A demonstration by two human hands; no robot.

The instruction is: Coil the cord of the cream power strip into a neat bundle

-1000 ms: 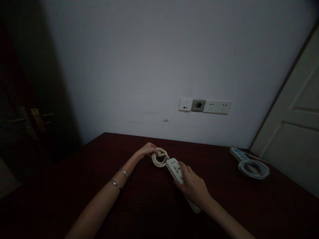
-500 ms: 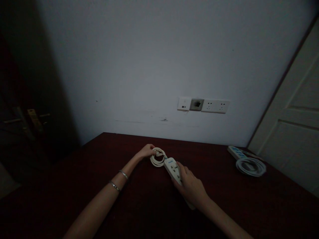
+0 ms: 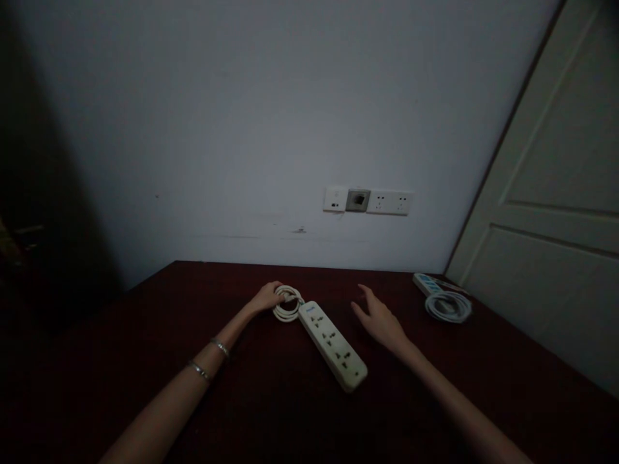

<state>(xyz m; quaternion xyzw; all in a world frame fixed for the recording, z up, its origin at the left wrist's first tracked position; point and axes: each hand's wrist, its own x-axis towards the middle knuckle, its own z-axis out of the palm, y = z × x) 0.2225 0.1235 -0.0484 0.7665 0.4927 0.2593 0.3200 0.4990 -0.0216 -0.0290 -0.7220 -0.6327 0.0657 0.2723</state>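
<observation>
A cream power strip (image 3: 333, 344) lies flat on the dark red table (image 3: 271, 399), its sockets facing up. Its cord is wound into a small coil (image 3: 288, 305) at the strip's far end. My left hand (image 3: 267, 298) rests on that coil, fingers curled over it. My right hand (image 3: 380, 318) hovers to the right of the strip, fingers spread, holding nothing and clear of the strip.
A second power strip with blue switches (image 3: 426, 283) and its coiled white cord (image 3: 448, 306) lie at the table's far right. A row of wall sockets (image 3: 368, 200) sits above the table. A white door (image 3: 551, 212) stands at the right.
My right hand has let go of the cream strip and moved off to its right, opening. The strip now lies fully uncovered. The view has swung rightward.
</observation>
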